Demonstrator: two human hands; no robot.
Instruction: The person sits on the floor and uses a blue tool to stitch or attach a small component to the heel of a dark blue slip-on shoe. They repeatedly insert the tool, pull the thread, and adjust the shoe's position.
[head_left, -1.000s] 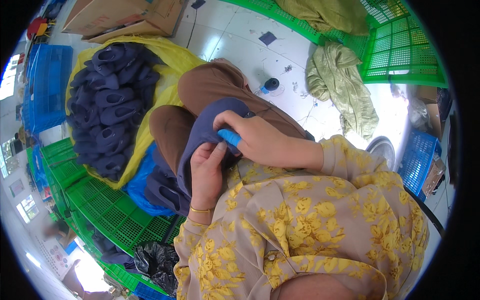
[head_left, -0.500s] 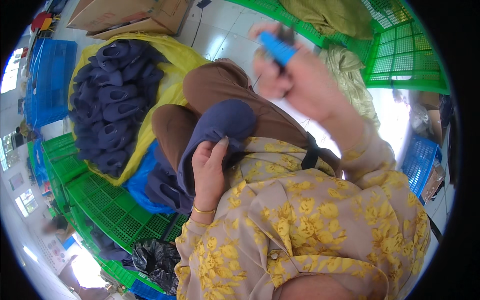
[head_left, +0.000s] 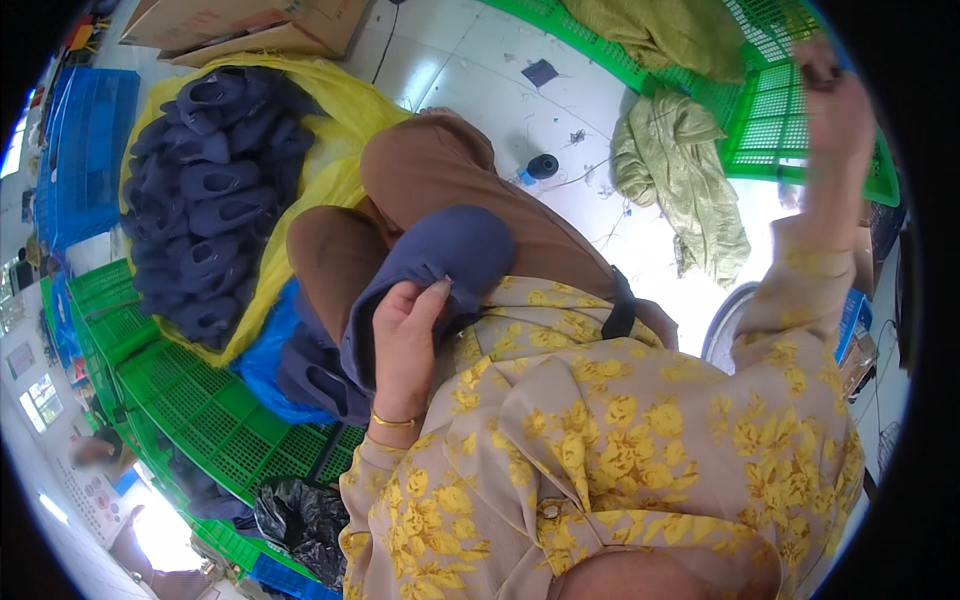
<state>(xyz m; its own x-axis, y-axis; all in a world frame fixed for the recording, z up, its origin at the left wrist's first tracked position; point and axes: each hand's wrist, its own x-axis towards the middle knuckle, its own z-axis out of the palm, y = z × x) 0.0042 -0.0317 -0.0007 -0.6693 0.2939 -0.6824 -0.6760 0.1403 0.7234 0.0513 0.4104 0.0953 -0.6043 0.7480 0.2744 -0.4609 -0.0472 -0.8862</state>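
Over my lap, my left hand (head_left: 405,335) pinches the edge of a navy fabric slipper (head_left: 455,245), thumb on top. The slipper's rounded end points away from me, and its side hangs past my wrist. My right hand (head_left: 838,115) is raised at the far right, well apart from the slipper, in front of a green basket. Motion blurs its fingers; a dark spot shows near their tips, but what it is stays unclear. Left of my knees, a yellow sack (head_left: 335,150) is heaped with more navy slippers (head_left: 215,200).
Beside my left leg are green plastic baskets (head_left: 190,420) and a black plastic bag (head_left: 305,520). On the floor ahead lie a dark spool (head_left: 542,167), a dark square scrap (head_left: 540,72) and a pale green woven sack (head_left: 680,170). A cardboard box (head_left: 250,30) stands beyond the yellow sack.
My right hand has swung from above my knee to the far right. The blue thing seen at its fingers no longer shows there. My left hand still holds the slipper.
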